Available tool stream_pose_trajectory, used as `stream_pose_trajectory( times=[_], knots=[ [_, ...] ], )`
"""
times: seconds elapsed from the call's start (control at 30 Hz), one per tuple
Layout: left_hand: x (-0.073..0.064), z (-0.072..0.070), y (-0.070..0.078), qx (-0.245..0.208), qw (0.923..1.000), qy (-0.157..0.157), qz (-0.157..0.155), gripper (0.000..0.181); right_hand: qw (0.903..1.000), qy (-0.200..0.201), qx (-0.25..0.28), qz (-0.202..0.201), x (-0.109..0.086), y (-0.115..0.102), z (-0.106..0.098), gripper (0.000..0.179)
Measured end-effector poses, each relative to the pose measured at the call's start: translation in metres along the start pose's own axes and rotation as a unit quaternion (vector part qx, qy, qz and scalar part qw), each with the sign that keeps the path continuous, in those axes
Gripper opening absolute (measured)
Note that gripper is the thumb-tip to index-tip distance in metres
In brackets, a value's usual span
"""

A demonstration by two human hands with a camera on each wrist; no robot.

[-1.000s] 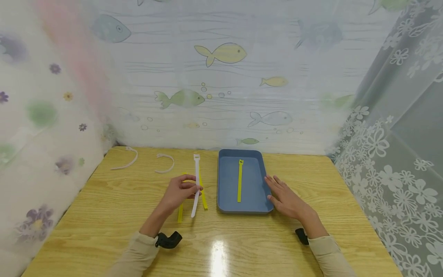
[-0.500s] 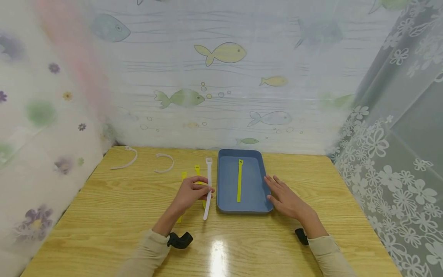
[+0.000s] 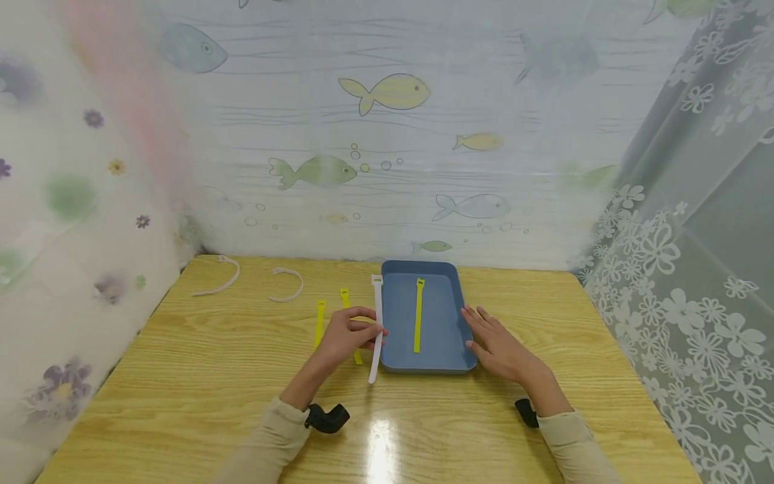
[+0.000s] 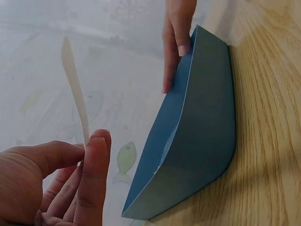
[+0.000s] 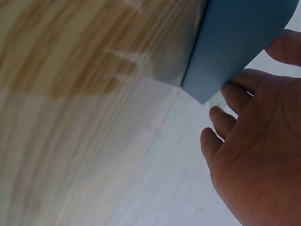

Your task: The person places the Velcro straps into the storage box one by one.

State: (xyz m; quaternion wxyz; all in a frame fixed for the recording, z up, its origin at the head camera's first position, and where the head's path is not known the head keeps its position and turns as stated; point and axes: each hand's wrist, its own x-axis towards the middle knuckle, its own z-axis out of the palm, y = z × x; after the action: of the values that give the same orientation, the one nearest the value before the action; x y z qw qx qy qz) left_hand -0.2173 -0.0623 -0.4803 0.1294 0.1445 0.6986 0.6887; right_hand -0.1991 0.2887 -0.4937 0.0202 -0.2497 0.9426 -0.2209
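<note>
Tabletop point(image 3: 199, 376) below, the left hand point(image 3: 345, 336) pinched a white strap point(image 3: 379, 302), best held clear of the tray point(image 3: 426, 369) that the relaxed right hand point(image 3: 500, 349) touched.

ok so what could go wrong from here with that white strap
The left hand pinches the white strap only near its middle, so it might twist or slip. In the head view it overlaps the left rim of the tray, so an end could catch there. The right hand lies open at the tray's right side, not gripping it, so a bump could perhaps shift it.
</note>
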Motion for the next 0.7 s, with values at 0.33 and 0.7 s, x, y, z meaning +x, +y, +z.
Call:
stream_pose_trajectory(
  times=[0.33, 0.7],
  knots=[
    [0.01, 0.012, 0.002, 0.009, 1.0, -0.003, 0.0, 0.024, 1.0, -0.002, 0.002, 0.0, 0.0, -0.001, -0.001, 0.061],
    [0.019, 0.027, 0.003, -0.012, 0.9999, 0.0, 0.004, 0.024, 1.0, 0.0, 0.002, -0.002, 0.0, 0.002, 0.001, 0.062]
  ],
)
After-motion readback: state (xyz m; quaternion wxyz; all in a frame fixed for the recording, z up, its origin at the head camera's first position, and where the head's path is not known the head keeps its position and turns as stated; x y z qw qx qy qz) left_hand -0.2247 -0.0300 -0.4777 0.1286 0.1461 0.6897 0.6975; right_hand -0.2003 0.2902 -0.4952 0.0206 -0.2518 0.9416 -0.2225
